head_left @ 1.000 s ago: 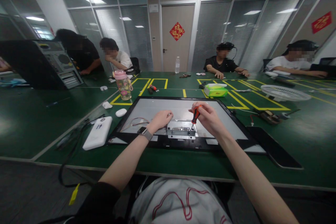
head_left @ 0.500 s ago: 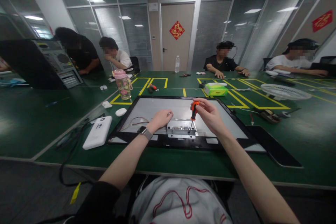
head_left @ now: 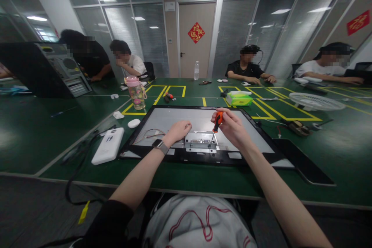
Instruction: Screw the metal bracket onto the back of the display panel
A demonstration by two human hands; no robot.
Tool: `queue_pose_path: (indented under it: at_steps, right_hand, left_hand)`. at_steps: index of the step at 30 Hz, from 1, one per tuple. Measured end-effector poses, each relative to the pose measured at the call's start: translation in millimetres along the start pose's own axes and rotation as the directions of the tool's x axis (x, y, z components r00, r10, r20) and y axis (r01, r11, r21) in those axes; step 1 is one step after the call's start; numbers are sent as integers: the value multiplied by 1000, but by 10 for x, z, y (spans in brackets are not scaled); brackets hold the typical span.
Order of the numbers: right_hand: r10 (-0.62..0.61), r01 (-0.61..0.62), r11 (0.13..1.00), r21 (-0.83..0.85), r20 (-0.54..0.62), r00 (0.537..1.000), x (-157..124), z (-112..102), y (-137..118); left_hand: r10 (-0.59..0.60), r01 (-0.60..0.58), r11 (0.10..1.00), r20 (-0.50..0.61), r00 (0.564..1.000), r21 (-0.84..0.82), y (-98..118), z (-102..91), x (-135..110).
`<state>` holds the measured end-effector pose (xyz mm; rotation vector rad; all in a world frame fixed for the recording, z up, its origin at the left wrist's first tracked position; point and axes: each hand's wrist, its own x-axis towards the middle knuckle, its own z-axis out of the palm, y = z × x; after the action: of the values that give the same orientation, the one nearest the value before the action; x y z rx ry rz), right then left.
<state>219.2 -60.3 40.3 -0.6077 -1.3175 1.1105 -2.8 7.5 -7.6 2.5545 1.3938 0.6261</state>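
Note:
A monitor panel [head_left: 162,118] lies face down on the green table, its black frame around a grey metal back. Near its front edge sits a small metal bracket [head_left: 200,144]. My right hand [head_left: 232,128] is closed on an orange and black screwdriver [head_left: 216,122], held upright with its tip down on the bracket's right side. My left hand [head_left: 177,131] rests on the panel just left of the bracket, fingers curled under. A watch is on my left wrist. Thin wires [head_left: 149,135] run over the panel left of my left hand.
A white power bank [head_left: 109,145] and a white mouse-like thing [head_left: 134,123] lie left of the panel; a black slab [head_left: 302,162] lies right. Behind are a pink-lidded bottle [head_left: 135,93], a green tissue pack [head_left: 238,99], a fan grille [head_left: 315,102], a computer case [head_left: 49,69]. Several people sit around the table.
My right hand has shifted slightly on the screwdriver handle, which stays upright on the bracket. The left hand has not moved. A person opposite has moved a hand.

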Motion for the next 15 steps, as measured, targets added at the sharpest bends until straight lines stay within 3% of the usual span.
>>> queue_pose_path:
  at_steps: [6, 10, 15]
  right_hand:
    - [-5, 6, 998, 60, -13, 1000, 2, 0, 12]
    - [61, -64, 992, 106, 26, 998, -2, 11, -7]
    - [50, -55, 994, 96, 54, 997, -9, 30, 9]
  left_hand:
    - [-6, 6, 1000, 2, 1000, 5, 3, 6, 0]
    - [-7, 7, 1000, -1, 1000, 2, 3, 10, 4]
    - [-10, 10, 1000, 12, 1000, 6, 22, -11, 3]
